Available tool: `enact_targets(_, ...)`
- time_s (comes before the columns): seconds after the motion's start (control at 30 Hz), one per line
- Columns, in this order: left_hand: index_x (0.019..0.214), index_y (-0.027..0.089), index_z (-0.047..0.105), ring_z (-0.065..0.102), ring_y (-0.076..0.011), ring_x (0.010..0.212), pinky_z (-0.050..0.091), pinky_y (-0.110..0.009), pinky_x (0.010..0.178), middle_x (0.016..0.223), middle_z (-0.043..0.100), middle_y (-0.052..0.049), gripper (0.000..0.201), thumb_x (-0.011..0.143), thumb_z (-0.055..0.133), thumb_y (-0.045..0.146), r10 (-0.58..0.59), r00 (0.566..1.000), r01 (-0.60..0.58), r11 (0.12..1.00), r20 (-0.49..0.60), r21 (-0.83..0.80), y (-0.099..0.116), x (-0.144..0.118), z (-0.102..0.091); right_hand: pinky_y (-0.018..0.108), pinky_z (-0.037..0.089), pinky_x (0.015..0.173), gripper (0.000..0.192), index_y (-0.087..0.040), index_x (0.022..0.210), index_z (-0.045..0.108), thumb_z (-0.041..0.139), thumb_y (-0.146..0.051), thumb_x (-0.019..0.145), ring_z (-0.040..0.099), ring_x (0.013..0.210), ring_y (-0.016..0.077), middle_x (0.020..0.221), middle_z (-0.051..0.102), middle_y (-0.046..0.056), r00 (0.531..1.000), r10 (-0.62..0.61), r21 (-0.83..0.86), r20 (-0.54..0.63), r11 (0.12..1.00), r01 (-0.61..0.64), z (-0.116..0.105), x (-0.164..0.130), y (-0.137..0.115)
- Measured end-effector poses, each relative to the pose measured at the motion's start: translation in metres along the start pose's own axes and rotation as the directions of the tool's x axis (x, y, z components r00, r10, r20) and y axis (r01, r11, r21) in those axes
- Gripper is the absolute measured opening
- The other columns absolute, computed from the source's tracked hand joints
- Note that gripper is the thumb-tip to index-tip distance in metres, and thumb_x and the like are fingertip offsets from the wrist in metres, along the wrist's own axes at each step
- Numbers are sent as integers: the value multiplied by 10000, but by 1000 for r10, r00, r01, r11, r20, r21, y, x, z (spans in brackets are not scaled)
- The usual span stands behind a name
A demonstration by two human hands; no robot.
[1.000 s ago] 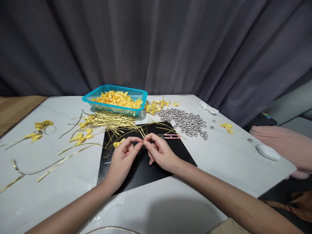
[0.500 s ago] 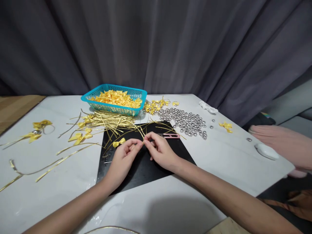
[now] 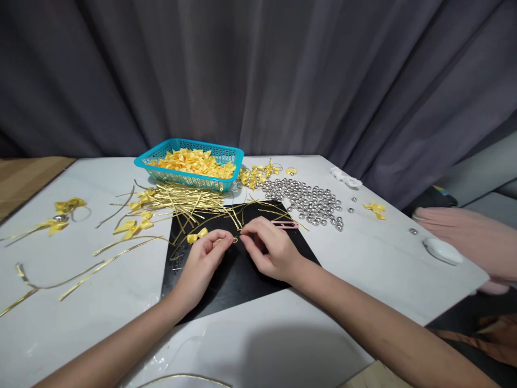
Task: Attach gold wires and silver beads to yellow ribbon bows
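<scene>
Gold wire [image 3: 235, 238]: tiny loop; long axis unclear.
Left hand [image 3: 204, 258]: fingertips pinch wire.
Right hand [image 3: 271, 249]: fingers pinched at wire.
Change: straight piece now looped.

The basket [image 3: 189, 161] at upper centre was turquoise with a lattice wall and held yellow bows [image 3: 194, 161]. Gold strips [image 3: 177, 199] lay below it. The mat [image 3: 238, 269] at centre was black, the table [image 3: 363, 269] white, the beads [image 3: 307, 199] silver, the snips [image 3: 285, 224] pink, and the curtain [image 3: 258, 70] across the top grey.
</scene>
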State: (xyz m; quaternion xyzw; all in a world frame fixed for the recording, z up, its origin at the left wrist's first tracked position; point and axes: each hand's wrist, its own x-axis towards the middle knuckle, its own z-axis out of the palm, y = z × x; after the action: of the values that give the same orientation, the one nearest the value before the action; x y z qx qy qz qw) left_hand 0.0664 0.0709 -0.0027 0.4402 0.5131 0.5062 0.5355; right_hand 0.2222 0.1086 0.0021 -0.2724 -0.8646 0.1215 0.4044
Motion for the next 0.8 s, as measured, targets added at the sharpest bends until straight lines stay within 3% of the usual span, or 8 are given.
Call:
enact_targets(0.1,691,172,609,271,-86,473,222,-241,462,500,376,64,269,722,630,438,13,1000,-13,1000,8,20,0,0,0,219,457,582,93,-163,892,538,452,-130,880,553,683,111,813,590,59,995,-100,-14,14,995,101,-2,0,-1)
enact_targets(0.3,725,167,618,239,-78,478,201,-232,450,523,384,67,244,746,627,410,21,1000,-22,999,15,47,-1,0,-1,216,472,583,61,-146,869,554,511,-109,848,556,686,113,765,579,47,992,-119,57,-49,991,122,0,2,1)
enact_targets(0.53,755,168,627,215,-72,475,182,-229,439,526,376,74,243,739,641,409,15,1000,-15,1000,-2,27,-1,0,-1,215,475,588,75,-128,874,575,502,-110,867,544,647,105,768,595,55,995,-100,35,24,994,99,1,2,5)
enact_targets(0.8,721,157,622,193,-73,473,162,-234,434,499,323,82,271,732,635,427,28,1000,-28,998,0,59,-3,2,-3,244,485,690,97,-137,900,558,461,-132,904,568,757,130,820,606,72,991,-109,63,79,993,104,0,3,6)
